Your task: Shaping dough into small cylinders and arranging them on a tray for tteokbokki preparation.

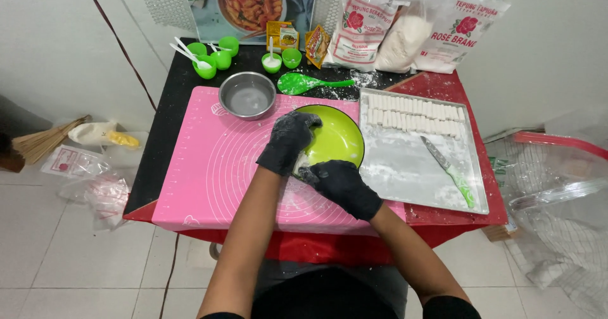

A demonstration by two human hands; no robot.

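Both black-gloved hands meet at the near rim of the lime-green bowl [335, 140]. The left hand [288, 143] curls over a white lump of dough [300, 162], pressing it against the right hand [342, 185], whose fingers cup it from below; this looks like gathering or kneading dough, so the next move calls for a firm squeeze. Most of the lump is hidden. Beyond lie the pink silicone mat [215, 167] and a floured tray [405, 167] of cut white sticks.
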